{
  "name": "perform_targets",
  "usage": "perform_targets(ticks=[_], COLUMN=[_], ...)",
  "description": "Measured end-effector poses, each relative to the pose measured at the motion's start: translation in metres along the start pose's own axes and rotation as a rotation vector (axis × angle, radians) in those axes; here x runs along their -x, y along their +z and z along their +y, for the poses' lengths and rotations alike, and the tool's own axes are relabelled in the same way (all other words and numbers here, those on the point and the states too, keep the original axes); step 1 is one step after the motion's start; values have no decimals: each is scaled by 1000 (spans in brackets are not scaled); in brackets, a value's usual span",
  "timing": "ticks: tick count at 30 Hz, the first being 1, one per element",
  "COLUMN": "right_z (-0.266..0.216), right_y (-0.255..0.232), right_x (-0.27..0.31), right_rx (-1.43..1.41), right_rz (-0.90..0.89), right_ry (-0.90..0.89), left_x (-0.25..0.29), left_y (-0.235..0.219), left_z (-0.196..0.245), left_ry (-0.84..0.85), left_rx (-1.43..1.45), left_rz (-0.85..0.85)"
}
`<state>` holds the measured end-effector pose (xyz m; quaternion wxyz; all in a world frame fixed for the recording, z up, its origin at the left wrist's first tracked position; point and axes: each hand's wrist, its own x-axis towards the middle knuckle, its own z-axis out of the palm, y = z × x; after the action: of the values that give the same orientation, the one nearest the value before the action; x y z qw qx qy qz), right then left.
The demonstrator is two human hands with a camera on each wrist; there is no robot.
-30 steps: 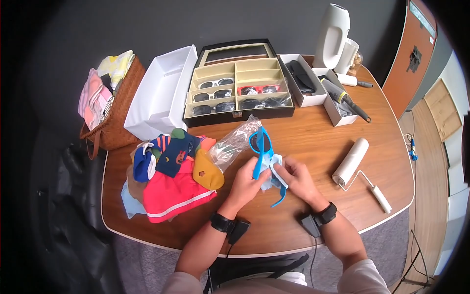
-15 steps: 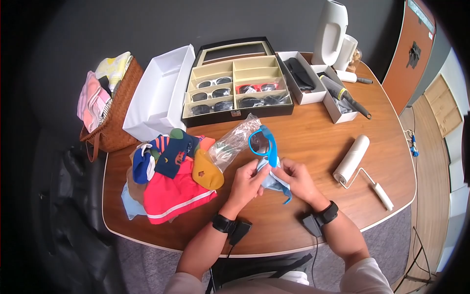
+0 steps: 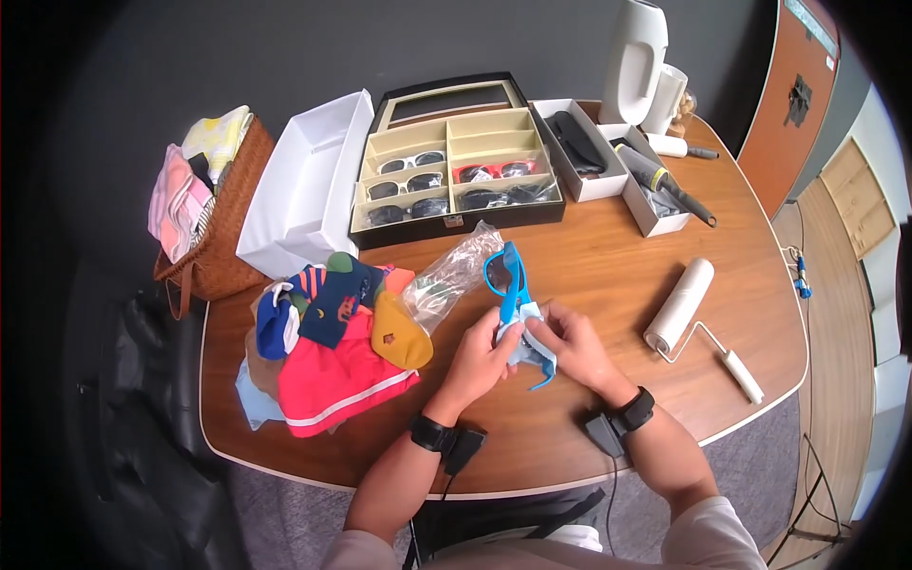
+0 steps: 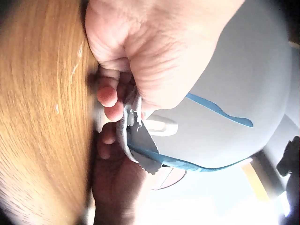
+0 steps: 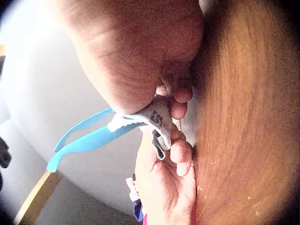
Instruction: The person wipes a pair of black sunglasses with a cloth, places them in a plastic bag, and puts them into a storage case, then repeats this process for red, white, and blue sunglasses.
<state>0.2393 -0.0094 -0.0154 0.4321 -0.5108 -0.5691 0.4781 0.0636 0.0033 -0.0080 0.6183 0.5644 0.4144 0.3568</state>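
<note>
Bright blue-framed sunglasses (image 3: pixel 514 277) are held between both hands above the near middle of the table. Wrapped around part of them is a small light blue cloth (image 3: pixel 532 347), its zigzag-cut edge visible in the left wrist view. My left hand (image 3: pixel 480 359) grips the frame and cloth, thumb on top and fingers curled beneath. From the other side, my right hand (image 3: pixel 581 351) pinches the cloth against the glasses. One dark lens shows beyond the hands; the other is hidden by the cloth and fingers. Both blue temples (image 5: pixel 86 142) stick out in the right wrist view.
A crumpled clear plastic bag (image 3: pixel 446 285) and a pile of socks and clothes (image 3: pixel 342 370) lie left. Behind stands an open display case (image 3: pixel 456 214) holding several sunglasses, between white boxes (image 3: pixel 304 190). A lint roller (image 3: pixel 680 304) lies right; a wicker basket (image 3: pixel 228 209) stands far left.
The sunglasses have turned and tilted between the hands, their front swinging right and then back. Thumbs and cloth have shifted slightly along the frame; both hands keep their hold.
</note>
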Motion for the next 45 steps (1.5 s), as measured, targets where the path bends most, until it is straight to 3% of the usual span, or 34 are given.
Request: perform_targets(ticks=[20,26,29,32,45], right_z=[6,10,16,16,1], right_y=[2,3,3,2,0], right_x=[-1,-6,-6,-6,0], right_rx=[-61,-99,-86,-57,74], right_rz=[48,103,115,115,51], right_ry=[-46,-49,-55,-53,-41], left_x=[-5,-3,-4,-5,0], left_y=[0,-2,-3,-4,2], left_z=[-13,-9,-14,-19,2], left_ry=[110,-6,1,87,7], left_rx=[6,325,282,-16,-8], left_rz=[60,56,54,26,39])
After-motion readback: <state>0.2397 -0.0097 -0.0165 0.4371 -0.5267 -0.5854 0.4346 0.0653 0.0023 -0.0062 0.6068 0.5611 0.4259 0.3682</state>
